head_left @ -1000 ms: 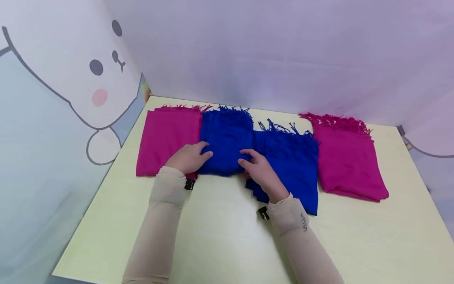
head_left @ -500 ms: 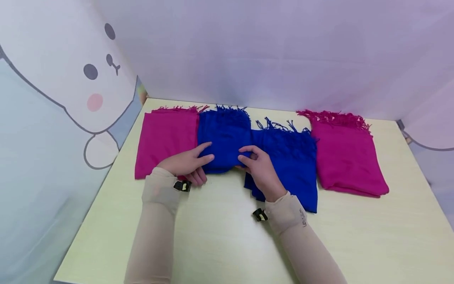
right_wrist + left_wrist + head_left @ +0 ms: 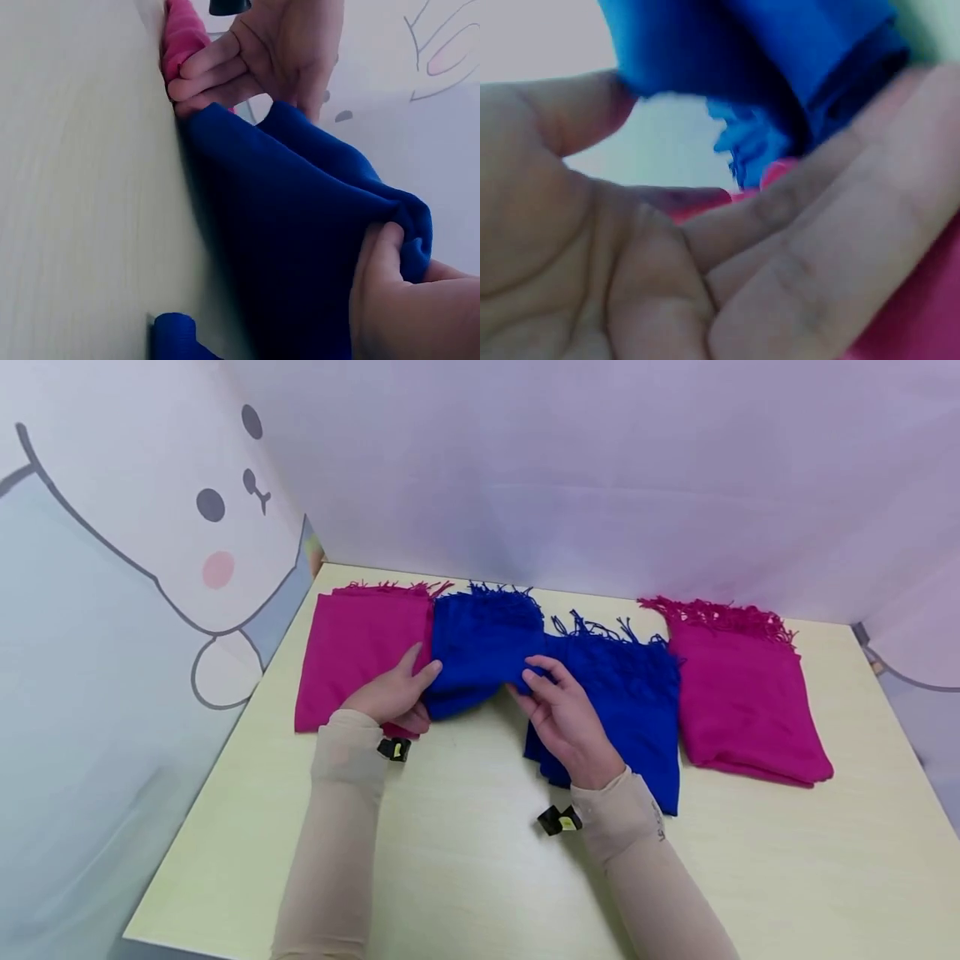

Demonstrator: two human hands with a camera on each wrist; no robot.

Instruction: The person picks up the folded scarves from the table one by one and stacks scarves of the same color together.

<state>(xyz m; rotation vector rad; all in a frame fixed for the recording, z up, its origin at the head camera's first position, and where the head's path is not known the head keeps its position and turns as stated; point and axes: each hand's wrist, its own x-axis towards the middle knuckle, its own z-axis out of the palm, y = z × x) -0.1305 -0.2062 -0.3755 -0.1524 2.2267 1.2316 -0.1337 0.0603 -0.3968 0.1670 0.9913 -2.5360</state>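
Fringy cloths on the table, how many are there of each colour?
Pink: 2, the far-left cloth and the far-right cloth
Blue: 2, the left-middle cloth and the right-middle cloth
Total: 4 cloths

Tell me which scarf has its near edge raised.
The leftmost blue scarf: the right hand holds its near edge up, while the other three scarves lie flat.

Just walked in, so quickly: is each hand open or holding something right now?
Left hand: open, at the left blue cloth.
Right hand: pinching that cloth's raised corner.
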